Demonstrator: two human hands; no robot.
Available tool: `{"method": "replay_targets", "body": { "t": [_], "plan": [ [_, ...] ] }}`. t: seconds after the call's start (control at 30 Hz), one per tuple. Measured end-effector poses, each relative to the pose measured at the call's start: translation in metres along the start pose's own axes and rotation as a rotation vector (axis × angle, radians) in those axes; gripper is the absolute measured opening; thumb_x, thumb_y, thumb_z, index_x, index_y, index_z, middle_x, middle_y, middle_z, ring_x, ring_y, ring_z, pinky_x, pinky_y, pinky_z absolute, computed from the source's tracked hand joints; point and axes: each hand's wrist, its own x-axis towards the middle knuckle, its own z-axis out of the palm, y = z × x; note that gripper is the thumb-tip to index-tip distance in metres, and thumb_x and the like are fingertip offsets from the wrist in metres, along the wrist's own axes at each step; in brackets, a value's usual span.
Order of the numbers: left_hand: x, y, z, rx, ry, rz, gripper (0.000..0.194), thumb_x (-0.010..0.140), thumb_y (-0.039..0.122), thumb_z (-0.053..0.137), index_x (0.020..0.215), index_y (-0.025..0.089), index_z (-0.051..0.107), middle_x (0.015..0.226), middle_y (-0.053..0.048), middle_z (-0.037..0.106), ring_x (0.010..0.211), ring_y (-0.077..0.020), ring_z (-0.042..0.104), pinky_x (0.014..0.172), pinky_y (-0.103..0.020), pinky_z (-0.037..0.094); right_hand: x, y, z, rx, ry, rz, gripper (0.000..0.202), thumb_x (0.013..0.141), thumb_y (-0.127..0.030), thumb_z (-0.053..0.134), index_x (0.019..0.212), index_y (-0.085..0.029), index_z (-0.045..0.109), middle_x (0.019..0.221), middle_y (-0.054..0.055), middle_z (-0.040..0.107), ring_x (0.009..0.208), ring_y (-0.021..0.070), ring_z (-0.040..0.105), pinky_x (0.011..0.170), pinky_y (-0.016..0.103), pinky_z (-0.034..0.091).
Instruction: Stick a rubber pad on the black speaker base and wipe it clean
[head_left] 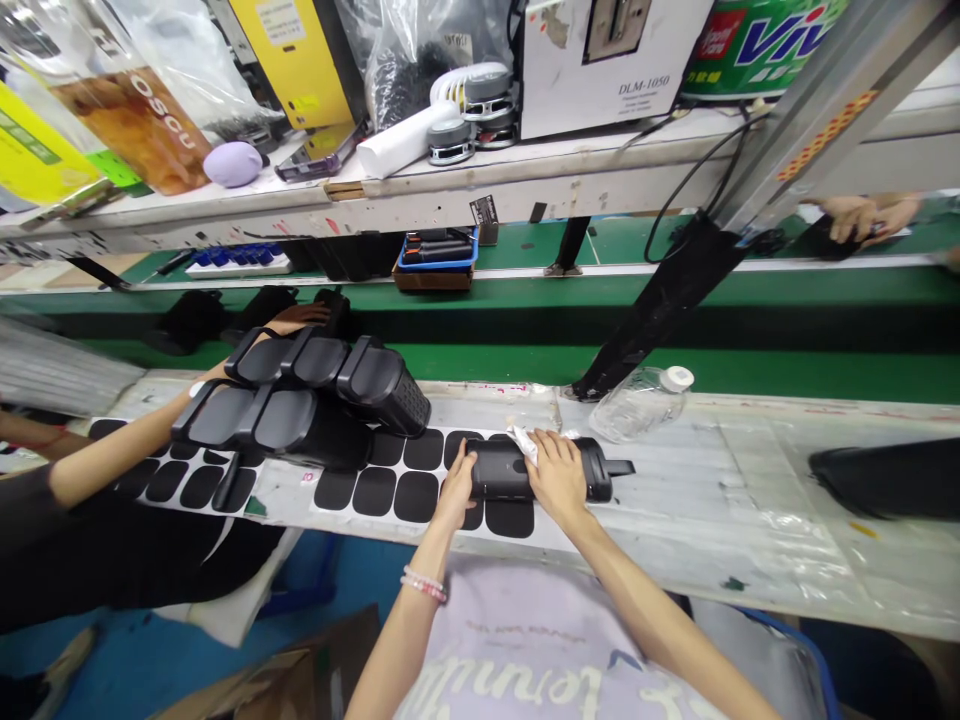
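Observation:
A black speaker housing [504, 470] lies on its side on the plastic-covered bench [750, 500]. My left hand [457, 488] grips its left end. My right hand [556, 472] presses down on its top, with a white cloth [521, 441] under the fingers. Beneath and beside the housing sits a white sheet of black rounded adhesive pads [397, 490]. A short black strap end [621, 467] sticks out at the housing's right.
A stack of black housings [315, 395] stands at left, with a co-worker's arm [112, 455] reaching behind it. An empty clear bottle [641, 400] lies near a slanted black post [660, 300]. Green conveyor [787, 290] behind; cluttered shelf [525, 175] above. Another person's hands [862, 215] are far right.

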Motion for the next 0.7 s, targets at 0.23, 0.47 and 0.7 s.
{"method": "replay_targets", "body": {
  "t": [0.23,0.47,0.7],
  "plan": [
    [0.0073,0.0048,-0.0005,0.03,-0.017,-0.023,0.062,0.097,0.052,0.043,0.152,0.031,0.024,0.155,-0.011,0.031,0.135,-0.0364,0.039,0.104,-0.066,0.038,0.0002,-0.0002,0.0004,-0.003,0.015,-0.003,0.033,0.092,-0.02,0.048,0.121,-0.01,0.061,0.125,0.01,0.064,0.117,0.0273,0.052,0.104,0.042,0.029],
    [0.0079,0.0044,0.001,0.044,0.021,-0.016,0.062,0.096,0.054,0.045,0.15,0.028,0.029,0.151,-0.013,0.036,0.129,-0.0334,0.047,0.099,-0.058,0.045,0.0024,-0.0007,-0.0008,0.007,0.005,0.008,0.033,0.092,-0.02,0.048,0.121,-0.011,0.062,0.124,0.01,0.064,0.116,0.0265,0.052,0.104,0.041,0.029],
    [0.0082,0.0059,0.002,0.041,0.043,-0.015,0.061,0.095,0.054,0.048,0.147,0.026,0.035,0.148,-0.013,0.04,0.124,-0.0312,0.05,0.099,-0.055,0.046,0.0025,-0.0006,-0.0004,0.014,0.002,0.009,0.033,0.092,-0.02,0.049,0.122,-0.011,0.061,0.124,0.01,0.065,0.117,0.0267,0.052,0.104,0.041,0.029]
  ]
}}
